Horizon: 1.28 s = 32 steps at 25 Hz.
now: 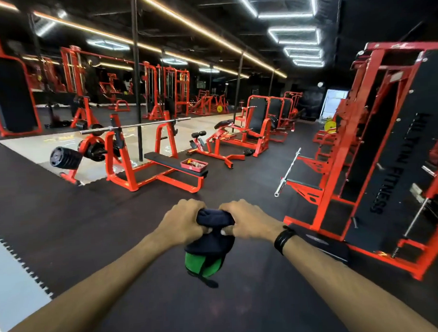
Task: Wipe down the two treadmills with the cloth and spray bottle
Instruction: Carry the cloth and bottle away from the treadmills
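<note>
Cloth (215, 217) bunched between my left hand (183, 224) and right hand (248, 221), both clenched; green bottle (203, 263) dangles wrapped beneath, could slip free. No treadmill visible.

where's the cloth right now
In the head view, the dark cloth sits low at centre, gripped between the left hand and right hand, draped over a green object above the black floor mat.

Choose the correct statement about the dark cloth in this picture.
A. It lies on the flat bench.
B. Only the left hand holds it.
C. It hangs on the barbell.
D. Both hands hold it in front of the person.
D: the left hand and the right hand each close their fingers on the top of the dark cloth, which hangs between them above the floor.
</note>
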Motion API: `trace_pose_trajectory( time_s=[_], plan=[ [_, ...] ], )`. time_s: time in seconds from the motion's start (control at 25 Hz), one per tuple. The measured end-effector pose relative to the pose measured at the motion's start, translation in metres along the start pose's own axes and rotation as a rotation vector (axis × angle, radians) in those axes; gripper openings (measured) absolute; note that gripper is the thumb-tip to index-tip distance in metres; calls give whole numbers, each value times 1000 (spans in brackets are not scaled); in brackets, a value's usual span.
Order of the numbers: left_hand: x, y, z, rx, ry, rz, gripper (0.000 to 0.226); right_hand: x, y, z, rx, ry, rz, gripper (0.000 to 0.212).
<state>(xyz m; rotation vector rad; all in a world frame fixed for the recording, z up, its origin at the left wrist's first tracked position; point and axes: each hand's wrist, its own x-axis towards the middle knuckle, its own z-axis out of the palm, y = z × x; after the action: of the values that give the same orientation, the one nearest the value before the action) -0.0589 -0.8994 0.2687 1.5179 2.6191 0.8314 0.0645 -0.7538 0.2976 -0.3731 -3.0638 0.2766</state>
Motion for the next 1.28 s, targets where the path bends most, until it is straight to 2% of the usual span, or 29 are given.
trace_pose_trajectory(
  time_s=[0.08,0.2,0.32,0.44,0.56,0.64,0.76,0.92,1.04,1.16,1.28],
  plan=[
    [58,-21,20,73,-21,12,37,54,41,11,-46,13,-31,23],
    [155,-53,68,261,-28,119,36,144,117,39,-125,31,-98,24],
    [270,-100,148,422,38,207,35,243,218,88,-222,118,-158,23],
    [391,-150,200,413,30,156,35,358,303,99,-199,115,-142,18],
    [507,-183,193,430,-48,138,34,463,353,71,-228,85,-160,16],
    [604,-207,183,417,-15,171,34,548,397,51,-256,144,-174,15],
    [735,-254,209,366,45,250,28,663,473,52,-230,259,-196,14],
    [877,-305,230,330,5,201,35,791,544,33,-281,171,-164,18],
    [973,-337,234,305,-48,182,37,878,591,23,-192,199,-164,19],
    [1044,-383,261,363,-92,173,34,964,635,58,-117,134,-181,21],
    [1113,-430,293,293,-274,136,31,1044,679,90,-98,18,-206,18]
  ],
)
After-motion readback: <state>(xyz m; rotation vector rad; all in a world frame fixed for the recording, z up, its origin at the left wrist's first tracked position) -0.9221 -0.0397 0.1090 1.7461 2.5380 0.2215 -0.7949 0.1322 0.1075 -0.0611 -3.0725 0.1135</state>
